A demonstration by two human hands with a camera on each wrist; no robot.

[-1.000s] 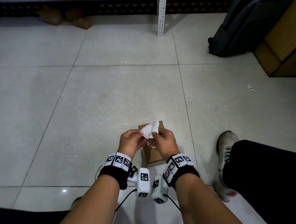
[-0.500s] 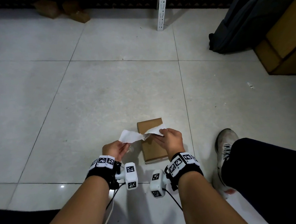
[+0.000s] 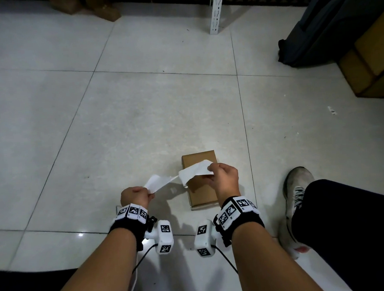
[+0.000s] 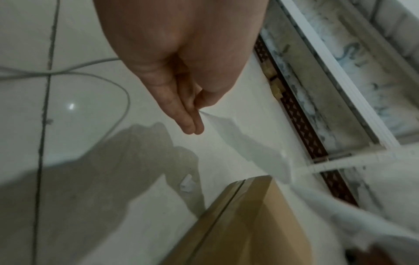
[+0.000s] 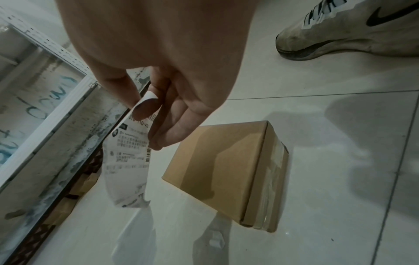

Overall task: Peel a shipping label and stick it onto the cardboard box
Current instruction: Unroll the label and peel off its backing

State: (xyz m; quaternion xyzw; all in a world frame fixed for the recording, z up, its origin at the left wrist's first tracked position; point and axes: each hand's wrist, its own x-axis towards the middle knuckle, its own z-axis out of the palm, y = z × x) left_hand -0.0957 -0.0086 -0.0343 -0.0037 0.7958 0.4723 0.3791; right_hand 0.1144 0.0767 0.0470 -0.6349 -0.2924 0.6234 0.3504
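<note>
Label (image 3: 196, 171) in our right hand (image 3: 225, 179), pinched between thumb and fingers at its far corner, printed face showing in the right wrist view; backing (image 3: 156, 182) in our left hand (image 3: 134, 194), nipped at its near end between thumb and fingertips. We hold the two strips apart, meeting only at a narrow point between the hands, so we judge the peel nearly done.

Now the relation that counts: the cardboard box (image 3: 201, 178) sits on the floor directly beneath the right hand, its long axis running away from us, and the label hangs just above its top face, stretched crosswise to that axis. Our right hand is plainly the nearer one; the left is off to the box's left side. We reckon the label wants turning to lie along the box.

Pale floor tiles (image 3: 139, 117) carry it all, a shoe (image 3: 297, 190) to the right, a dark bag (image 3: 328, 22) and larger cartons (image 3: 376, 62) farther off.
</note>
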